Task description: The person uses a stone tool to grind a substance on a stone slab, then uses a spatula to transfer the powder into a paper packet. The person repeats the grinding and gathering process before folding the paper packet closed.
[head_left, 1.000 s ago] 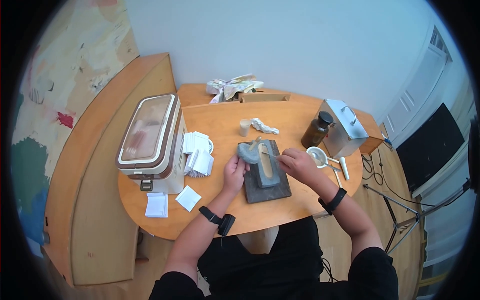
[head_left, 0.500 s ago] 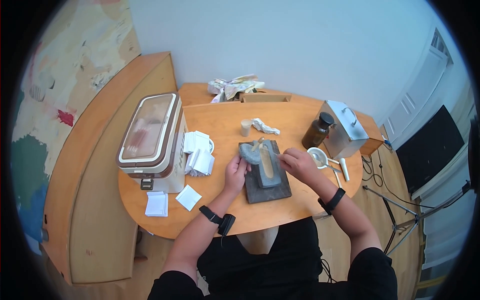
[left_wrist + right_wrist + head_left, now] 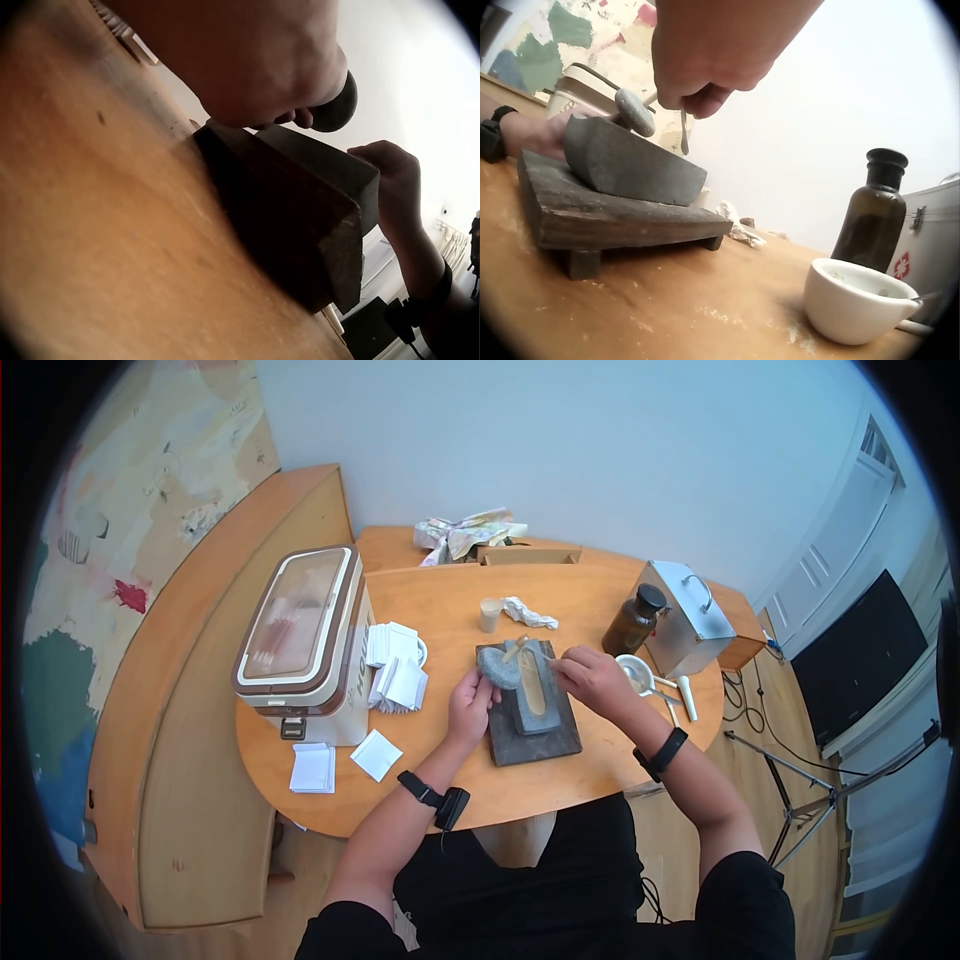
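Observation:
My left hand holds a grey stone grinding wheel by its edge, over the left side of a stone grinding trough. A pale wooden handle stub sticks out of the wheel. Pale powder lines the long groove. The trough rests on a dark wooden stand with short feet. Beside the trough's far right, my right hand pinches a small metal spatula, its flat tip pointing down near the wheel in the right wrist view.
A white mortar stands to the right, with a pestle, a brown bottle and a metal case close by. Paper slips and a large lidded box sit left. Behind are a small cup and crumpled tissue.
My right hand has shifted slightly away from me with the spatula, which reached across the groove a second ago. The left hand and wheel stay nearly in place.

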The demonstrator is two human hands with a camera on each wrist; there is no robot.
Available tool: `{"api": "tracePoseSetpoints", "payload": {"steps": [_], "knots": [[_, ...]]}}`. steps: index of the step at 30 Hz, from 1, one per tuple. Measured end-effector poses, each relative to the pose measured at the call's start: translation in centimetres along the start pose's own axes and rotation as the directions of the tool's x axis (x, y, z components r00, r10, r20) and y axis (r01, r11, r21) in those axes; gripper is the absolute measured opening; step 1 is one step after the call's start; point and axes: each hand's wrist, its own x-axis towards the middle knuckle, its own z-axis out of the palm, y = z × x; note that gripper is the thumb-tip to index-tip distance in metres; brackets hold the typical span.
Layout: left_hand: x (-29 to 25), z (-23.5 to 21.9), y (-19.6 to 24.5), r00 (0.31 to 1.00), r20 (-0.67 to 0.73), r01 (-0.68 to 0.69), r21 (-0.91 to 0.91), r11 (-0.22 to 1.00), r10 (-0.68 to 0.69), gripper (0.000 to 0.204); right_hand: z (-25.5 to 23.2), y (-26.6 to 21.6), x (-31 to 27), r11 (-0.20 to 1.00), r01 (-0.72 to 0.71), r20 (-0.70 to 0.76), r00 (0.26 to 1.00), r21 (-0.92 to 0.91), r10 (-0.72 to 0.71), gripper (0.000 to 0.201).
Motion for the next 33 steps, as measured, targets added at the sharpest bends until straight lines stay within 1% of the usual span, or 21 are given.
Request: {"api": "tracePoseSetpoints", "payload": {"steps": [1,3,4,6,7,8,10,12,13,14,16,17,19,20,22,26,28,29,31,33], "knots": [[0.0,-0.1,0.0,1.000,-0.005,-0.003,-0.011,1.000,0.003,0.020,0.1,0.0,-0.1,1.000,0.002,-0.001,1.000,0.001,-0.002,0.014],[0.0,-0.1,0.0,1.000,-0.007,-0.008,-0.013,1.000,0.008,0.021,0.2,-0.1,-0.4,1.000,0.016,0.139,0.990,0.023,-0.019,0.014],[0.0,-0.1,0.1,1.000,-0.007,-0.012,-0.018,1.000,0.012,0.021,0.1,-0.3,-0.6,0.999,0.019,0.142,0.990,0.028,-0.023,0.014],[-0.1,-0.1,0.2,1.000,-0.012,-0.002,-0.015,1.000,0.002,0.021,-0.2,-0.7,-0.9,0.991,0.050,0.229,0.970,0.120,-0.077,0.015],[-0.1,0.0,0.2,1.000,-0.009,0.007,-0.011,1.000,-0.007,0.021,-0.5,-0.8,-0.8,0.991,0.048,0.230,0.970,0.121,-0.075,0.015],[-0.1,0.1,0.2,1.000,-0.005,0.011,-0.011,1.000,-0.011,0.021,-0.8,-0.9,-0.7,0.994,0.042,0.201,0.978,0.101,-0.061,0.015],[-0.1,0.1,0.0,1.000,-0.001,0.005,0.036,0.999,-0.005,0.021,-1.0,-0.7,-0.4,0.997,0.024,0.168,0.985,0.077,-0.037,0.016],[-0.2,0.0,0.0,1.000,0.009,0.012,0.018,1.000,-0.012,0.020,-0.8,0.0,0.2,1.000,0.015,0.081,0.997,0.026,-0.017,0.017],[-0.1,0.0,0.1,1.000,0.010,0.013,-0.002,1.000,-0.013,0.020,-0.7,0.2,0.2,1.000,0.002,0.115,0.993,0.016,-0.004,0.016],[-0.1,0.0,0.2,1.000,0.014,0.015,0.000,1.000,-0.015,0.020,-0.5,0.3,-0.1,1.000,-0.002,0.112,0.994,0.016,0.000,0.016],[0.0,-0.2,0.1,1.000,0.008,0.015,0.000,1.000,-0.015,0.020,-0.2,0.5,-0.4,0.998,0.044,0.187,0.981,0.054,-0.053,0.015],[0.0,-0.3,0.0,1.000,0.008,0.016,0.001,1.000,-0.016,0.020,-0.1,0.4,-0.8,0.998,0.043,0.186,0.981,0.055,-0.053,0.015],[0.0,-0.4,-0.2,0.999,0.033,0.006,0.025,1.000,-0.006,0.021,-0.4,-0.3,-1.0,0.988,0.050,0.213,0.974,0.149,-0.081,0.016],[0.0,-0.4,-0.3,0.999,0.034,0.008,0.027,1.000,-0.009,0.021,-0.6,-0.5,-1.0,0.988,0.047,0.211,0.974,0.150,-0.078,0.016],[-0.1,0.0,0.0,1.000,0.010,0.005,0.012,1.000,-0.005,0.020,-1.2,-0.8,-0.6,0.993,0.021,0.148,0.988,0.114,-0.038,0.016],[0.0,-0.1,0.2,1.000,0.007,0.017,0.027,0.999,-0.018,0.020,-0.4,0.2,0.1,0.998,-0.018,0.077,0.997,0.060,0.013,0.016],[0.0,-0.1,0.3,1.000,0.002,0.020,-0.013,1.000,-0.020,0.020,-0.1,0.4,0.1,0.996,0.036,0.107,0.993,0.086,-0.046,0.015],[-0.1,-0.1,0.2,1.000,0.001,0.023,-0.011,1.000,-0.023,0.020,0.0,0.3,-0.3,0.995,0.034,0.107,0.993,0.090,-0.044,0.015],[-0.1,-0.1,0.2,1.000,-0.014,0.018,-0.004,1.000,-0.018,0.019,-0.1,-0.2,-0.9,0.984,0.035,0.239,0.968,0.177,-0.077,0.014],[-0.1,-0.2,0.2,1.000,-0.013,0.023,-0.002,1.000,-0.023,0.019,-0.7,-0.6,-0.9,0.982,0.035,0.236,0.969,0.184,-0.079,0.013]]}}
